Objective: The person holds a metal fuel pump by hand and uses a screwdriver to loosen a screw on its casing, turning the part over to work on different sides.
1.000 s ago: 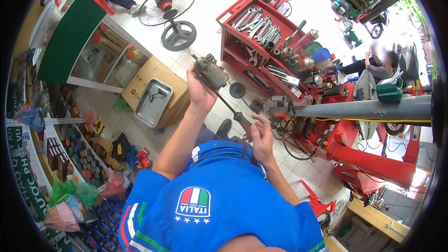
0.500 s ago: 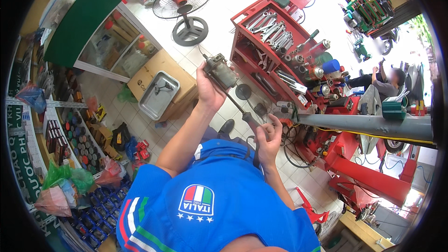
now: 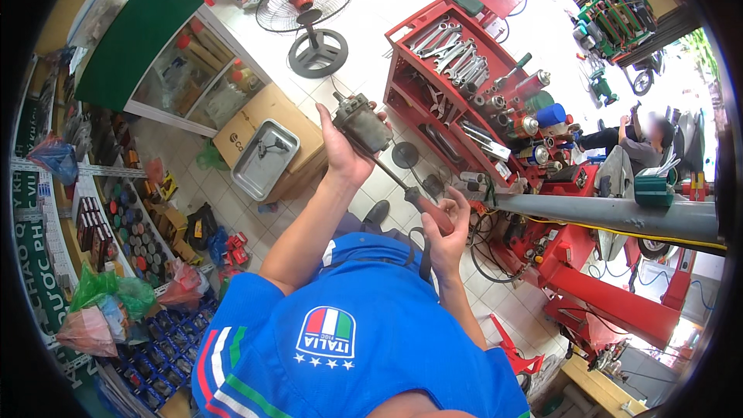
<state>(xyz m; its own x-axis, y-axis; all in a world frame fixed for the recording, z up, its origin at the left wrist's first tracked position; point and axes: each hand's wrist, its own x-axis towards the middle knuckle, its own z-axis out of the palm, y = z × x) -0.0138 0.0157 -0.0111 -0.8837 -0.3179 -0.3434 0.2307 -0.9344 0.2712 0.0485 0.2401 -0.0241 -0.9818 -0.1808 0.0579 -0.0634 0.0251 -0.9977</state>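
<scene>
Left grip [image 3: 340,156]: one motor [image 3: 362,125]; right [image 3: 443,236]: one screwdriver [image 3: 414,195].

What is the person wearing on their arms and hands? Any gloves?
No gloves: the left hand and right hand are bare, and so are the forearms. The blue shirt has short sleeves, with red, white and green stripes on the left sleeve.

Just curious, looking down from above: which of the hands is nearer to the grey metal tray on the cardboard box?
Left. The left hand, gripping a grimy motor part, is just right of the tray. The right hand, on the screwdriver handle, sits farther right and lower.
</scene>
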